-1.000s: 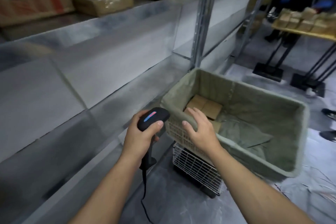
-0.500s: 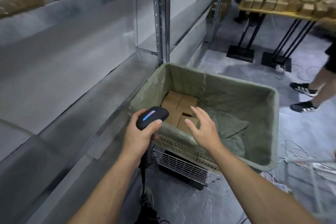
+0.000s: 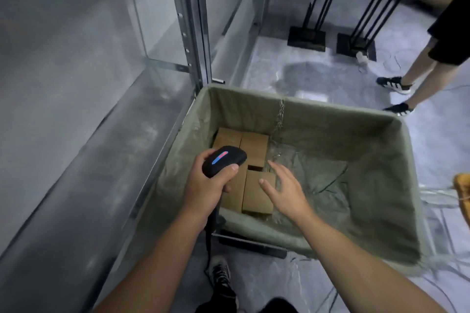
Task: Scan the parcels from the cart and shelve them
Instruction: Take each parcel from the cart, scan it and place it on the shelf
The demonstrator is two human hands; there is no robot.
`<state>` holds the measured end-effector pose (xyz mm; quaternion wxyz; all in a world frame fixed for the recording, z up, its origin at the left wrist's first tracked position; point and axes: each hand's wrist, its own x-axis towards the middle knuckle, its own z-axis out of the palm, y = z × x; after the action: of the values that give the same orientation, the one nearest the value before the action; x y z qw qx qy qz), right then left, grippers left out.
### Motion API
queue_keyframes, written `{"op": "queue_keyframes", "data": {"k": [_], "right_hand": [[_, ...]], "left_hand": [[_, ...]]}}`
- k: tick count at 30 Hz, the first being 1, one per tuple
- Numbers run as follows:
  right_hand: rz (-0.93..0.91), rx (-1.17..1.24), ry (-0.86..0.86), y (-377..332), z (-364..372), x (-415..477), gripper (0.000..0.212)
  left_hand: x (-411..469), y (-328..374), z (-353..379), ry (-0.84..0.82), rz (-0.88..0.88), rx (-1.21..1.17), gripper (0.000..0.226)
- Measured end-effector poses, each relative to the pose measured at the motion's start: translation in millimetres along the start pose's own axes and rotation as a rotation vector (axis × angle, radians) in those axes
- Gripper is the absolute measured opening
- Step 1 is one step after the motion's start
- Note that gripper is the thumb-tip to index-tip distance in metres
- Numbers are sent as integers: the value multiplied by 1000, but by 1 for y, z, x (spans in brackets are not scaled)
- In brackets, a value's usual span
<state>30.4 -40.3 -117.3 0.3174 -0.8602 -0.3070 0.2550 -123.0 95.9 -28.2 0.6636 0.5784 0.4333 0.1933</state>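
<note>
A cart [image 3: 343,114] lined with green cloth stands beside the metal shelf [image 3: 84,150]. Several brown cardboard parcels [image 3: 254,146] lie in its near left corner. My left hand [image 3: 206,185] grips a black handheld scanner [image 3: 223,160] with a lit red-and-blue strip, held over the cart's left edge above the parcels. My right hand [image 3: 284,190] hovers inside the cart with fingers spread, just above the nearest parcel [image 3: 255,197], holding nothing.
A grey upright post [image 3: 193,20] of the shelving rises just behind the cart. A person's legs [image 3: 417,79] stand on the floor to the right. A table on black legs [image 3: 323,2] carries more boxes at the back. Cables lie on the floor at right.
The view has tilted down onto the cart. My right hand has moved from the cart's rim down into the cart toward the parcels. The scanner stays in my left hand.
</note>
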Motion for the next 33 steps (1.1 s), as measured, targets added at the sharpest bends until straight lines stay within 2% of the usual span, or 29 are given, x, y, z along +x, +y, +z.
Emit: {"op": "queue_keyframes", "data": {"k": [10,15,17,22,26,33], "right_hand": [[281,-6,-103,36,63,63,70],[452,32,-159,58,92,81,80],[500,30,-152,69,99,84,86],[618,80,-66,92,91,85,104],[584,144,-40,113,72,80,110],[527,203,-13,130,50,62,104]], "left_hand": [[79,-20,18,-76,-150,67,42],[102,-35,25,-66,-250,58,39],[106,-39,28,-57,-287,55,43],[111,-41,34,-87,-342,36,32],[112,-37,38,-96,-373,48,34],[112,-34,49,-63,-388,80,29]]}}
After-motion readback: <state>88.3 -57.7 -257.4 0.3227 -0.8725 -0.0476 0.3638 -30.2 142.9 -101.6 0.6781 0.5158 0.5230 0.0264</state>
